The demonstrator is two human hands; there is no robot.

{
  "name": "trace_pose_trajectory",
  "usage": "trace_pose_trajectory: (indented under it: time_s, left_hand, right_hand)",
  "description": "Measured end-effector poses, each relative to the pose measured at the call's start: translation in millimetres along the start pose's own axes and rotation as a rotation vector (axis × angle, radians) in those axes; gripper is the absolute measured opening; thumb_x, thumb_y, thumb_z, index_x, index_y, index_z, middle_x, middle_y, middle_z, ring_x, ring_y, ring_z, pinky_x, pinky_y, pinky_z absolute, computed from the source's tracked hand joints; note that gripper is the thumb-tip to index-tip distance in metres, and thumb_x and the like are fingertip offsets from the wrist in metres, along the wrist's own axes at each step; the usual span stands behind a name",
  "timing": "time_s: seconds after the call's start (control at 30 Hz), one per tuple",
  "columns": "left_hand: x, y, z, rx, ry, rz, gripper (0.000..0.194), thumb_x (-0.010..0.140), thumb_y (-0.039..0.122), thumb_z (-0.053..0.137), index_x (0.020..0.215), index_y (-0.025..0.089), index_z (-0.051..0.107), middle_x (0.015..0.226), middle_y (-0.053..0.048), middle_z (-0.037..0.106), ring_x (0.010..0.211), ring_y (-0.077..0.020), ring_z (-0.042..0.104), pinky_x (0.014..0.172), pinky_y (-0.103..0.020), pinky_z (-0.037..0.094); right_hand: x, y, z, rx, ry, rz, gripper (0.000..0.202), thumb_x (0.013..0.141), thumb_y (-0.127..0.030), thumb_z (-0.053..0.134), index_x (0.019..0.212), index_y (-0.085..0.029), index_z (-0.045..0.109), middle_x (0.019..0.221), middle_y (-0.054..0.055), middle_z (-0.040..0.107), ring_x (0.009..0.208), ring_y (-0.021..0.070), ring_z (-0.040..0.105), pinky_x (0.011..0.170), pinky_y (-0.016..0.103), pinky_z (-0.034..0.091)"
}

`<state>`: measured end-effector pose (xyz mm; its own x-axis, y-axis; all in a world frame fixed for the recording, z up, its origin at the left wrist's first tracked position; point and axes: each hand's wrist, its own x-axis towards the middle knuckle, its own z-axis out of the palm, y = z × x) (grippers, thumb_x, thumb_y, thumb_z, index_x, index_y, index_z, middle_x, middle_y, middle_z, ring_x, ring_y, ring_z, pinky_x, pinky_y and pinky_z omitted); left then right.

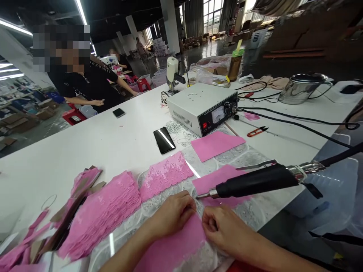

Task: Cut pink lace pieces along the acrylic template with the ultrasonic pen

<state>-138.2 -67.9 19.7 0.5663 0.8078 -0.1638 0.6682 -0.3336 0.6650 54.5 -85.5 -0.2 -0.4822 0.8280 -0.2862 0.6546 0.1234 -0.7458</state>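
Observation:
My left hand [174, 212] has its fingers curled in at the top edge of a pink fabric piece [176, 251] in front of me. At that piece's right corner my right hand [222, 228] is closed, thumb and fingers pinched together. Just beyond both hands, a black-handled tool with a pointed metal tip [255, 182] rests across another pink fabric piece [210, 180], its tip between my hands. A flat pink lace piece [167, 175] lies to the left, beside a thick stack of pink lace pieces [104, 211].
A grey control box [202, 105] with a dial and cables stands further back. Nearby are a black phone [164, 140], orange thread snips [256, 131], a glass pot [300, 88] and a bottle [236, 64]. Pink and brown scraps [70, 207] lie left. A co-worker [87, 83] stands across the table.

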Motion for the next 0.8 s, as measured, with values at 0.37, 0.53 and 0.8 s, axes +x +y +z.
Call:
trace_pose_trajectory:
  time_s: [0.37,0.53,0.8]
  left_hand:
    - [-0.1,0.1,-0.5,-0.033,0.004,-0.015,0.020,0.083,0.001,0.049,0.083,0.018,0.060,0.086,-0.001,0.060,0.078,-0.0134,0.057,0.070,-0.023,0.044]
    - [0.8,1.2,0.2,-0.043,0.013,-0.018,0.021,0.081,0.000,0.048,0.081,0.018,0.060,0.084,-0.001,0.059,0.077,-0.0134,0.056,0.068,-0.023,0.043]
    - [0.4,1.7,0.5,-0.046,0.019,-0.048,0.020,0.075,-0.001,0.049,0.076,0.018,0.056,0.079,0.001,0.055,0.068,-0.0112,0.049,0.059,-0.021,0.035]
  right_hand:
    - [0.3,-3.8,-4.5,-0.005,-0.013,-0.005,0.017,0.076,-0.010,0.052,0.071,-0.018,0.066,0.068,0.003,0.066,0.070,0.0184,0.057,0.064,0.028,0.036]
    - [0.3,-1.1,-2.0,0.010,0.005,-0.013,0.015,0.075,-0.009,0.053,0.070,-0.017,0.064,0.066,0.002,0.064,0.067,0.0167,0.054,0.062,0.027,0.034]
    - [2.6,-2.6,-6.2,0.048,0.003,-0.031,0.016,0.071,-0.006,0.052,0.060,-0.017,0.051,0.055,-0.003,0.050,0.057,0.0112,0.042,0.056,0.026,0.026]
